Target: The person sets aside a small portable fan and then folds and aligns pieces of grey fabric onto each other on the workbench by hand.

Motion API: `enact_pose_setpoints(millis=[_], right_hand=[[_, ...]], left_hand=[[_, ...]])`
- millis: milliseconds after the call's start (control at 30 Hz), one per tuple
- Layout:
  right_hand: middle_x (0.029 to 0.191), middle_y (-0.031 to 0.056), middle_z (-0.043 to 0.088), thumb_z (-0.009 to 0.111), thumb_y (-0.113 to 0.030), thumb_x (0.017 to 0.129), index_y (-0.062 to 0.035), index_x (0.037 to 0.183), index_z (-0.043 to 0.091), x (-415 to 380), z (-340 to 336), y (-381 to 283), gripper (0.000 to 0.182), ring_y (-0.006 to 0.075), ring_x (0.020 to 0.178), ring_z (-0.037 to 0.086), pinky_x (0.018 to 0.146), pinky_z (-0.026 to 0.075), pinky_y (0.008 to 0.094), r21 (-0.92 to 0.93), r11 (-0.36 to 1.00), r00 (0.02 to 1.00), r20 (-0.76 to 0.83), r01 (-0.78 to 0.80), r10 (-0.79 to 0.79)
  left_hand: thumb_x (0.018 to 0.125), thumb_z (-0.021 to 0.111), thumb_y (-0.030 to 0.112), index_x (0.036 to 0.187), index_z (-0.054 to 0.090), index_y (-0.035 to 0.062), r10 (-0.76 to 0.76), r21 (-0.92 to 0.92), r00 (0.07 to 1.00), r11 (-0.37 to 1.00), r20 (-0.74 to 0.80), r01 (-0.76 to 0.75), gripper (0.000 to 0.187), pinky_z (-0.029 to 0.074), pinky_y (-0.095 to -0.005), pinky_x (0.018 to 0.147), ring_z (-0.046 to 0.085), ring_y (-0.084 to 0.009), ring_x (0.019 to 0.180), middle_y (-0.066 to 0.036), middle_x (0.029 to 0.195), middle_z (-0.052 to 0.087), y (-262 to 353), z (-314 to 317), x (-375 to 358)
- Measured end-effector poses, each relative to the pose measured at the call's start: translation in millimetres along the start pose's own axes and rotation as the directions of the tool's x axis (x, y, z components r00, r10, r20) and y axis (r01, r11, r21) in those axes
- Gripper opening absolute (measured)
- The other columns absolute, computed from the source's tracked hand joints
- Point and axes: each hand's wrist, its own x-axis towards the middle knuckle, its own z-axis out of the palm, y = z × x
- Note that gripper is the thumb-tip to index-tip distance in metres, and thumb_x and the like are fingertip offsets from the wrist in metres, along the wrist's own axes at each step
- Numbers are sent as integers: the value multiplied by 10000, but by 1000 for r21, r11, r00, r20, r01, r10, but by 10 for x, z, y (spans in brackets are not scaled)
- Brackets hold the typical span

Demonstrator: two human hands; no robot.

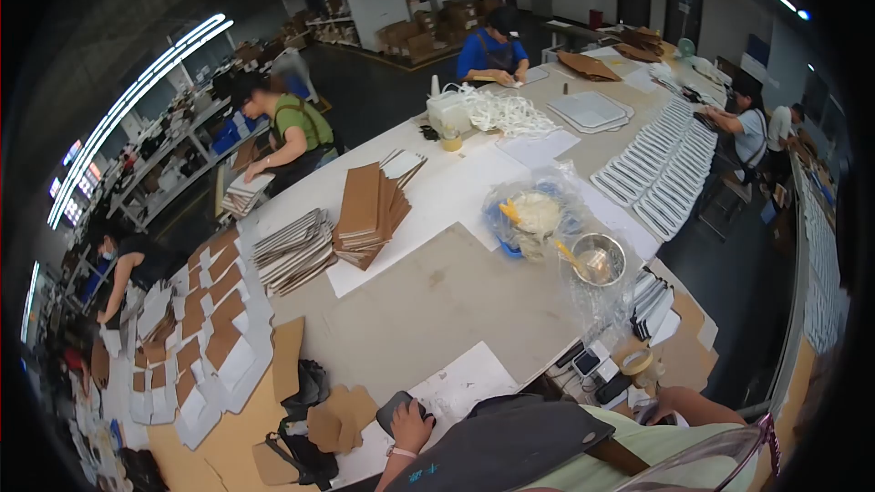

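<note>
My left hand [410, 426] lies with its fingers stretched over a small dark grey flat piece [392, 408] on a white sheet [465, 378] at the table's near edge. Left of it are brown cut pieces [339, 419] and a black strapped item [305, 451]. My right hand [679, 404] is low at my right side, its fingers curled by something dark that I cannot make out. Near that hand sit a roll of tape [636, 363] and a small device with a screen [586, 363].
A steel bowl [597, 260] and a plastic-lined blue basin [510, 248] stand at the table's right. Stacked brown boards [360, 210] and white-edged boards [293, 251] lie farther left. Rows of pale pieces [661, 159] cover the far right. Several co-workers work around the tables.
</note>
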Motion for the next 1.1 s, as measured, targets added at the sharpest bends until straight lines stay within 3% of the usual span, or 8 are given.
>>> enact_pose_setpoints(millis=[67, 167, 433, 733, 933, 1100], right_hand=[[1078, 170, 665, 787, -591, 564, -45, 1061, 683, 520, 202, 166, 745, 292, 1076, 609, 888, 472, 431, -95, 995, 979, 204, 30, -10], [1080, 169, 664, 781, -588, 573, -51, 1066, 681, 501, -193, 31, 736, 292, 1073, 611, 889, 473, 430, -66, 998, 987, 162, 19, -8], [1087, 166, 662, 766, -580, 598, -65, 1081, 676, 708, -766, -148, 712, 293, 1067, 614, 891, 474, 426, -112, 994, 994, 113, 8, 5], [1095, 163, 659, 748, -571, 625, -82, 1098, 670, 613, -779, -221, 685, 293, 1060, 618, 892, 476, 421, -131, 991, 996, 90, 6, 6], [1100, 161, 657, 737, -565, 643, -93, 1109, 666, 365, -538, -373, 667, 294, 1055, 620, 893, 477, 418, -111, 994, 999, 49, -7, 13], [1105, 160, 656, 727, -560, 658, -102, 1119, 663, 180, -399, -563, 652, 294, 1052, 622, 894, 477, 415, -101, 995, 1000, 2, -22, 22]], left_hand=[[734, 720, 351, 1334, 452, 97, -74, -26, 996, 997, -56, 73, 705, 296, -595, 1011, 298, -473, 1308, -278, 1393, 348, -46, 146, -79], [727, 726, 367, 1344, 445, 103, -100, 79, 988, 991, -119, 110, 728, 284, -602, 1021, 279, -473, 1323, -280, 1404, 340, -40, 200, -234], [759, 701, 359, 1377, 408, 147, -202, 114, 979, 972, -29, 204, 716, 303, -605, 1017, 313, -442, 1322, -255, 1417, 346, -71, 433, -480], [750, 707, 325, 1348, 462, 154, 29, 250, 986, 968, -161, 12, 669, 298, -577, 1034, 340, -409, 1309, -255, 1400, 353, -315, 508, -533], [769, 679, 452, 1365, 438, 118, 124, 90, 962, 990, -245, -105, 725, 208, -599, 1075, 228, -435, 1364, -285, 1451, 256, -363, 282, -445], [792, 617, 553, 1375, 427, 110, 187, 95, 955, 981, -229, -169, 757, 205, -629, 1054, 187, -469, 1367, -294, 1470, 211, -539, 368, -290]])
